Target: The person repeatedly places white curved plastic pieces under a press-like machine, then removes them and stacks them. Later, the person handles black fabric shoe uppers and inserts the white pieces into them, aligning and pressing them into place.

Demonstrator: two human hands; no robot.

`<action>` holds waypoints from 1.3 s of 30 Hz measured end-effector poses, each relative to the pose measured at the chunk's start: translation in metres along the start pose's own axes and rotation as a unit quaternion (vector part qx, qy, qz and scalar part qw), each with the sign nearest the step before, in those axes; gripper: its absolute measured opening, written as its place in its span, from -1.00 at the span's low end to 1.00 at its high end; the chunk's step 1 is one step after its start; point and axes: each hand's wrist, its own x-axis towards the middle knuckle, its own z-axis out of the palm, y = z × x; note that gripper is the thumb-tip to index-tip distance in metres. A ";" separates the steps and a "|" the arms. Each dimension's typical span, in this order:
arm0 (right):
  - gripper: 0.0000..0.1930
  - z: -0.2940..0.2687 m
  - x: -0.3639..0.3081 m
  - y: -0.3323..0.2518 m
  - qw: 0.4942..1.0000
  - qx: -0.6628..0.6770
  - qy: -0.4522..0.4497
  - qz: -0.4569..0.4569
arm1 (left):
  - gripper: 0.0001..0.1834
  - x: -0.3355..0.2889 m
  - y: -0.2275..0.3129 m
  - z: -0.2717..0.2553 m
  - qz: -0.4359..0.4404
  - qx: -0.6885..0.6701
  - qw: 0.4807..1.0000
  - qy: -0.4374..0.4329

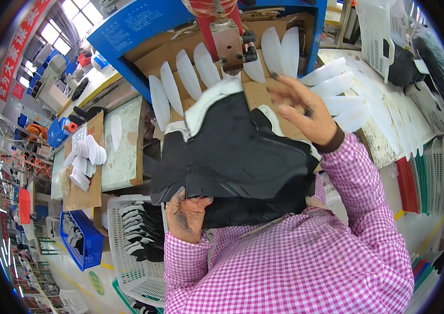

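Observation:
Near my body, my left hand (186,217) grips the lower edge of a black shoe upper (211,152), fingers curled over it and thumb pointing up. The upper is spread wide, with a white band (214,104) along its top edge. That band reaches the area just under the machine's metal head (228,44); whether they touch, I cannot tell. More black pieces with white edges lie beneath or behind it on the right. My right hand (305,107) is raised to the right of the machine head, its slightly blurred fingers apart and nothing in them.
White curved inserts (188,73) line the machine's blue-framed bed (128,39); more inserts (337,86) fan over the right-hand table. A small insert pile (83,159) sits on cardboard at left. Below are a white basket (133,282) of black pieces and a blue basket (87,256).

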 end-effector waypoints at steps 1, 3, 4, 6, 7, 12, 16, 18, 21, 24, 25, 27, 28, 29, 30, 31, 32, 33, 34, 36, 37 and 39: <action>-0.47 -0.008 -0.009 0.006 0.994 0.075 -0.025 0.078 | -0.74 0.005 0.002 -0.003 0.011 0.001 1.000 0.015; -0.46 -0.018 -0.026 0.018 0.952 0.205 -0.068 0.215 | -0.74 0.017 0.000 -0.006 0.027 -0.002 0.999 0.017; -0.44 -0.020 -0.032 0.024 0.922 0.259 -0.084 0.276 | -0.74 0.024 -0.004 -0.006 0.024 -0.006 1.000 0.015; -0.36 -0.020 -0.039 0.033 0.915 0.236 -0.076 0.318 | -0.74 0.040 -0.014 -0.003 0.012 -0.010 1.000 0.014; -0.39 -0.018 -0.037 0.038 0.927 0.249 -0.080 0.268 | -0.73 0.047 -0.018 -0.001 0.001 -0.024 1.000 0.005; -0.57 -0.017 -0.021 0.038 0.930 0.257 0.056 0.256 | -0.64 0.071 -0.023 0.007 0.028 0.001 1.000 -0.011; -0.53 -0.026 0.003 0.039 0.934 0.222 0.050 0.275 | -0.58 0.086 0.003 -0.001 0.130 -0.024 0.989 0.070; -0.51 -0.021 0.015 0.046 0.932 0.211 0.039 0.293 | -0.58 0.090 0.016 -0.009 0.143 0.017 0.985 0.096; -0.51 -0.007 0.035 0.059 0.915 0.241 0.056 0.320 | -0.58 0.093 0.032 -0.018 0.176 0.056 0.977 0.105; -0.51 0.007 0.065 0.071 0.908 0.283 -0.009 0.308 | -0.60 0.095 0.052 -0.021 0.190 0.076 0.974 0.096; -0.52 0.012 0.074 0.073 0.902 0.307 -0.025 0.304 | -0.61 0.097 0.058 -0.021 0.193 0.077 0.972 0.107; -0.73 0.014 0.086 0.075 0.902 0.305 -0.043 0.302 | -0.63 0.099 0.065 -0.020 0.204 0.095 0.969 0.097; -0.75 0.014 0.089 0.076 0.898 0.320 -0.053 0.298 | -0.63 0.098 0.067 -0.020 0.209 0.105 0.968 0.092; -0.70 0.014 0.091 0.078 0.901 0.307 -0.043 0.302 | -0.65 0.097 0.067 -0.019 0.212 0.111 0.966 0.094; -0.65 0.013 0.089 0.079 0.900 0.301 -0.037 0.312 | -0.65 0.095 0.066 -0.018 0.203 0.117 0.968 0.091; -0.60 0.009 0.085 0.079 0.900 0.304 -0.043 0.309 | -0.65 0.091 0.064 -0.018 0.194 0.121 0.970 0.087; -0.55 0.003 0.081 0.080 0.900 0.307 -0.048 0.306 | -0.66 0.087 0.063 -0.017 0.185 0.125 0.971 0.083; -0.58 -0.002 0.073 0.081 0.904 0.299 -0.045 0.303 | -0.67 0.082 0.063 -0.016 0.156 0.112 0.977 0.089; -0.61 -0.007 0.063 0.082 0.900 0.308 -0.027 0.307 | -0.67 0.079 0.061 -0.015 0.144 0.118 0.980 0.075; -0.58 -0.017 0.044 0.082 0.898 0.322 -0.006 0.300 | -0.66 0.075 0.057 -0.014 0.119 0.131 0.982 0.068; -0.56 -0.026 0.033 0.080 0.902 0.303 0.021 0.308 | -0.70 0.074 0.055 -0.014 0.109 0.129 0.983 0.075; -0.51 -0.041 0.015 0.075 0.898 0.273 0.083 0.335 | -0.74 0.078 0.049 -0.014 0.098 0.137 0.982 0.091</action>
